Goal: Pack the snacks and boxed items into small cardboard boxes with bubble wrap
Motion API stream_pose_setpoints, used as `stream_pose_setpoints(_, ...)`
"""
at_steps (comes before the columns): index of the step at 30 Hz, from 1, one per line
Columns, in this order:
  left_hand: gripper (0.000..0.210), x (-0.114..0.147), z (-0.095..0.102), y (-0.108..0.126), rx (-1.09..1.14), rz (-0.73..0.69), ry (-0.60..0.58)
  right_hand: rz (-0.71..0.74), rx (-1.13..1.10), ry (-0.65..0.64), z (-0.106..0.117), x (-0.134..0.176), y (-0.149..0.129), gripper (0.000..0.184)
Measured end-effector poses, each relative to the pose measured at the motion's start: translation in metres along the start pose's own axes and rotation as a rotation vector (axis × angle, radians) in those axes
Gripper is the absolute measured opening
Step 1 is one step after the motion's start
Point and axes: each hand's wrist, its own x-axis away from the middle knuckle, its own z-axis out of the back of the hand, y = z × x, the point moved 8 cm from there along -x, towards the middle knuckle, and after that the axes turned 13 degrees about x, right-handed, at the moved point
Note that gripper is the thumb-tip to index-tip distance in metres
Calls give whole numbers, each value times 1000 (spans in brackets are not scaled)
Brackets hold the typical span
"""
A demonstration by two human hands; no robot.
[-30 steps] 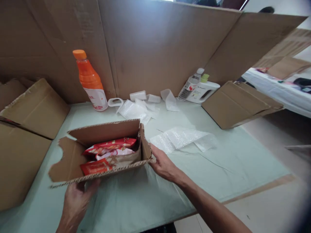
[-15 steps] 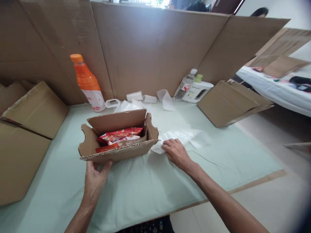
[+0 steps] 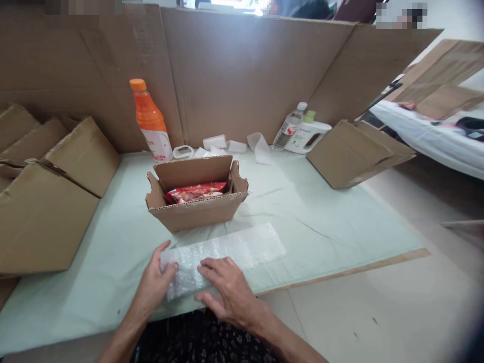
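A strip of clear bubble wrap point(image 3: 242, 247) lies along the near edge of the table in front of me. My left hand point(image 3: 155, 275) grips its left end, thumb on top and fingers at the outer edge. Resting on the wrap with fingers stretched and thumb apart, my right hand point(image 3: 227, 287) holds nothing. Just beyond the wrap stands an open cardboard box point(image 3: 200, 218) with cut-out notches in its short sides. Inside it are red food packets point(image 3: 196, 192), partly hidden by the front wall.
An orange-capped bottle point(image 3: 151, 123), white foam pieces point(image 3: 215, 142), a clear water bottle point(image 3: 289, 128) and a white jug point(image 3: 308, 137) stand along the cardboard screen point(image 3: 245, 75). Cardboard boxes point(image 3: 49, 212) are at left, another carton point(image 3: 348, 156) at right. The table's edge point(image 3: 340, 275) runs near me.
The bubble wrap has come from right of the box to in front of it and lies flat. My left hand has left the box, which now sits farther back; both hands are on the wrap.
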Motion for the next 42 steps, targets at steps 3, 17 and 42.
stream_pose_setpoints(3, 86, -2, 49, 15, -416, -189, 202, -60, 68, 34, 6, -10, 5, 28)
stream_pose_setpoints(17, 22, 4, 12, 13, -665, -722, -13, -561, 572, 239, 58, 88, 194, 38)
stream_pose_setpoints(42, 19, -10, 41, 17, -961, -348, 76, -412, 178, -52, 37, 33, 171, 15)
